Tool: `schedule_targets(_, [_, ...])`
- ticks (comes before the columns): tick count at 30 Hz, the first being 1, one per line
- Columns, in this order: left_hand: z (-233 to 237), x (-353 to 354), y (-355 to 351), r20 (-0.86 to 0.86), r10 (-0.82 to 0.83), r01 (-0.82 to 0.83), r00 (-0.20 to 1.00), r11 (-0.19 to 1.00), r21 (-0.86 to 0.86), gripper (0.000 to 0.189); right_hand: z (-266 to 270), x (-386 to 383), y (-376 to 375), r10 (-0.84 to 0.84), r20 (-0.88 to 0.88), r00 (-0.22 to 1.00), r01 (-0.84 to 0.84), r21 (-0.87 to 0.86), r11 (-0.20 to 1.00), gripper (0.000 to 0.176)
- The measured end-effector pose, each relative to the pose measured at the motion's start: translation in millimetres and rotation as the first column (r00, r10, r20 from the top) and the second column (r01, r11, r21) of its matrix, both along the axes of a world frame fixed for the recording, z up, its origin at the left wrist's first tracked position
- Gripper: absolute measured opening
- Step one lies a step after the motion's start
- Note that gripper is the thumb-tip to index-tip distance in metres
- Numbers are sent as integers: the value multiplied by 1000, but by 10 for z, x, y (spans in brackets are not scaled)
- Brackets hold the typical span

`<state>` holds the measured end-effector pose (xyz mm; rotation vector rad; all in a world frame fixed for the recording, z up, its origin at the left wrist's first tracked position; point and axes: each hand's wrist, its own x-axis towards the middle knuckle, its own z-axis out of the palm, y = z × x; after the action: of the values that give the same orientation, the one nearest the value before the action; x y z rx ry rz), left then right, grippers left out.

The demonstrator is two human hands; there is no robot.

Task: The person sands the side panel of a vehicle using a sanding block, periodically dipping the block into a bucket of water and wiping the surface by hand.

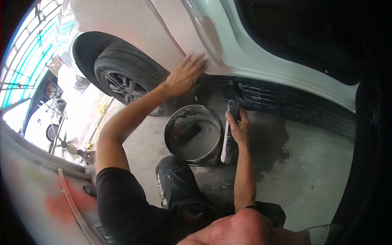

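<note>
Bare skin (232,230) fronts a bucket (174,128) on blotched concrete (314,179), bright opening (73,118) left.

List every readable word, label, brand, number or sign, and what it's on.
None can be read.
Tyre: any sidewall lettering is too small and blurred.
Trousers: white marks down one leg; can't tell if print or pattern.
Bucket, block in the right hand, car panel: no legible text.

Head camera: looks from above the bucket's (207,119) near side
Facing: down and forward, toward the car (175,28) beyond the bucket
Bucket: near, about mid-view
</note>
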<state>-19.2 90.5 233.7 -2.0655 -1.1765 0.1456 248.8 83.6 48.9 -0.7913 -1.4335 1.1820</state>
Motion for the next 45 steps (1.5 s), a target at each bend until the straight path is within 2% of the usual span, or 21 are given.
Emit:
schedule_targets(1, [-234, -59, -68, 76, -42, 48, 996, 996, -71, 73, 15, 38, -9, 2, 27, 1000, -2, -8, 1000, 56])
schedule_targets(3, [-736, -318, -165, 310, -49, 83, 949, 992, -97, 70, 57, 46, -52, -23, 9, 1000, 23, 18, 1000, 59])
schedule_targets(5, [-1287, -535, -256, 614, 154, -64, 774, 984, -165, 63, 81, 15, -27, -34, -8, 999, 34, 76, 996, 65])
schedule_targets(7, [-1718, -602, -344, 646, 471, -319, 601, 882, -346, 66, 324, -15, -11, -27, -39, 999, 36, 245, 969, 68])
schedule_targets(9, [-2410, -720, -390, 638, 537, -480, 552, 830, -283, 58, 615, 6, -5, -10, 5, 1000, 7, 341, 940, 70])
schedule_targets(11, [-2626, -731, -420, 673, 581, -501, 458, 794, -344, 53, 909, -56, 75, -34, 29, 999, 16, 481, 877, 72])
schedule_targets(12, [-2663, -713, -397, 681, 608, -507, 409, 771, -385, 53, 1058, -129, 162, -67, 27, 997, 40, 560, 828, 73])
schedule_targets(13, [-2698, -710, -374, 691, 584, -517, 426, 784, -344, 50, 1184, -218, 256, -98, 20, 995, 64, 633, 772, 73])
schedule_targets(16, [-2702, -679, -385, 716, 505, -526, 482, 820, -225, 46, 1459, -469, 499, -206, 115, 972, 61, 719, 692, 72])
schedule_targets(20, [-2784, -726, -355, 719, 461, -517, 521, 840, -164, 43, 1738, -753, 721, -220, 27, 975, 120, 770, 627, 73])
schedule_targets(24, [-2814, -725, -344, 727, 450, -521, 519, 841, -149, 42, 1767, -930, 720, -229, 1, 973, 160, 714, 682, 82])
schedule_targets(27, [-2807, -705, -348, 724, 457, -533, 517, 834, -146, 41, 1688, -950, 734, -240, -65, 968, 205, 758, 619, 72])
schedule_targets(28, [-2815, -709, -346, 718, 461, -536, 521, 832, -145, 41, 1710, -952, 750, -251, -44, 967, 198, 753, 628, 74])
schedule_targets(33, [-2825, -703, -338, 708, 508, -551, 491, 811, -199, 41, 2332, -1036, 708, -253, -10, 967, 187, 703, 686, 78])
schedule_targets(34, [-2815, -686, -340, 709, 511, -556, 486, 807, -201, 42, 2230, -1009, 775, -316, 15, 948, 190, 774, 605, 82])
schedule_targets(37, [-2828, -715, -311, 712, 473, -550, 518, 822, -146, 42, 1642, -952, 748, -228, -24, 973, 175, 720, 672, 83])
schedule_targets(38, [-2864, -711, -311, 714, 457, -548, 531, 828, -122, 43, 1590, -979, 808, -202, -67, 977, 182, 755, 630, 83])
schedule_targets(41, [-2863, -709, -306, 700, 482, -558, 527, 818, -143, 40, 2132, -1057, 808, -287, -50, 957, 212, 796, 567, 84])
schedule_targets(42, [-2867, -714, -313, 715, 442, -541, 541, 834, -106, 39, 2384, -1046, 754, -299, -6, 954, 197, 765, 613, 84])
schedule_targets(45, [-2847, -712, -326, 689, 491, -552, 533, 819, -156, 39, 2131, -1024, 780, -314, -88, 945, 250, 815, 523, 76])
